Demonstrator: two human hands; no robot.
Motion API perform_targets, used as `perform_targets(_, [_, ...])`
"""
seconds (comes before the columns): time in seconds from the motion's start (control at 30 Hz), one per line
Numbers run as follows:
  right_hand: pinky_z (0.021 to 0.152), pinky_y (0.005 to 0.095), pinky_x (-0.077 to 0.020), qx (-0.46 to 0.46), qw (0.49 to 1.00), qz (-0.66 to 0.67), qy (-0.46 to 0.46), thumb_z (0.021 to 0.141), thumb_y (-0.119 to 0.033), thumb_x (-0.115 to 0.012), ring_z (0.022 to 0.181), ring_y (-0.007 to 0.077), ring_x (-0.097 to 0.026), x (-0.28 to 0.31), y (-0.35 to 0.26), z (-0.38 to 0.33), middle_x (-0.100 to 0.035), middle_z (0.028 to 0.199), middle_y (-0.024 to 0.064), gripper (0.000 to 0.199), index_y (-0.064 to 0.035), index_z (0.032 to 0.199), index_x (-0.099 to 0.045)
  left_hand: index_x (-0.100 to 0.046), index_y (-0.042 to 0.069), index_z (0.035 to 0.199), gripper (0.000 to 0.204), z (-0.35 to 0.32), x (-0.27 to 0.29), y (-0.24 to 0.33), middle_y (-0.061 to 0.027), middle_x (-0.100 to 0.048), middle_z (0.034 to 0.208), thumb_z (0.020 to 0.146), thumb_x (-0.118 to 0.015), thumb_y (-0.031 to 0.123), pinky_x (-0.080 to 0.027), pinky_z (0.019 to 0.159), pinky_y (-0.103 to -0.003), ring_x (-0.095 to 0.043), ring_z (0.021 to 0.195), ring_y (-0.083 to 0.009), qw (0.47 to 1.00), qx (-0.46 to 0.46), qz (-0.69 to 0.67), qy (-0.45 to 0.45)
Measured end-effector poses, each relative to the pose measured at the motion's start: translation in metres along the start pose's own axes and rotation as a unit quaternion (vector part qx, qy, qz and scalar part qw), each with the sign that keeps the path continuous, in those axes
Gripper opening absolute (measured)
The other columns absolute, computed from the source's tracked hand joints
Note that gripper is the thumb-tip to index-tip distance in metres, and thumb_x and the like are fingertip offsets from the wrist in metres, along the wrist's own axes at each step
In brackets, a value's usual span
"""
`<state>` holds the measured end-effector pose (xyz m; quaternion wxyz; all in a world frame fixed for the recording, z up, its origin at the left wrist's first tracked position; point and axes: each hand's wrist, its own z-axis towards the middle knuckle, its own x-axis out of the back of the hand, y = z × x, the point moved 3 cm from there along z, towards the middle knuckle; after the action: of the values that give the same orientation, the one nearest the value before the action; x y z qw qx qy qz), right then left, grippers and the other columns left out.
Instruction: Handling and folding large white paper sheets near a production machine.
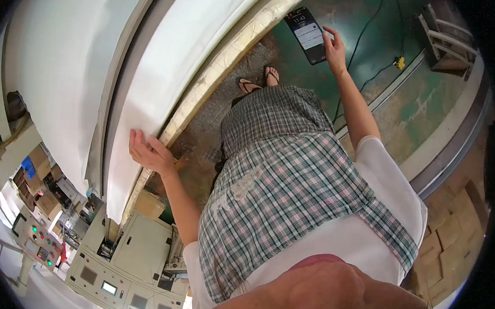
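Note:
My left hand [151, 154] lies on a long white curved surface [174, 55], near its wrapped, cream-coloured edge [224, 58]. Its fingers are stretched out and hold nothing. Out to the right, my right hand [335, 51] grips a black smartphone [307, 37] by its right side, thumb against the edge. The phone's screen is lit and faces up toward me. Part of the right fingers is hidden behind the phone.
Beyond a dark gap, a large white sheet [67, 61] spans the left. Beige machine cabinets [142, 249] and a control panel with lit buttons [38, 244] stand lower left. A black cable [357, 45] crosses the green floor; a wooden stool [446, 39] and flattened cardboard [449, 249] are right.

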<state>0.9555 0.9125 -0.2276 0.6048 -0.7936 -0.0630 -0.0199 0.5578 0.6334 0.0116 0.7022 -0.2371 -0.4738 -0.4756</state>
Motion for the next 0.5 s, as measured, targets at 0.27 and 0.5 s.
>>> perform_targets(0.27, [0.06,0.0171,-0.036,0.056,0.997,-0.047,0.013,0.091,-0.024,-0.047,0.067,0.0033,-0.043,-0.0039,-0.0023,-0.0003,-0.052,0.077,-0.0037,0.026,-0.0056,0.108,-0.055,-0.057,-0.003,0.098,0.021,-0.0021,-0.0003,-0.0015,-0.0188,-0.056,0.106,0.084,-0.047,0.01,-0.039,0.085,-0.04,-0.052,0.098,-0.0324,1.0,0.004,-0.006,0.0])
perform_targets(0.5, [0.071,0.0217,-0.0417,0.016,1.0,-0.014,-0.014,0.088,-0.022,-0.053,0.081,0.0089,-0.053,-0.0098,-0.0111,-0.003,-0.059,0.091,0.0033,0.026,-0.0056,0.107,-0.054,-0.056,-0.003,0.1,0.026,-0.0024,-0.0003,-0.0062,-0.0169,-0.054,0.111,0.085,-0.047,0.017,-0.046,0.067,-0.03,-0.05,0.099,-0.0286,1.0,-0.007,0.011,-0.006])
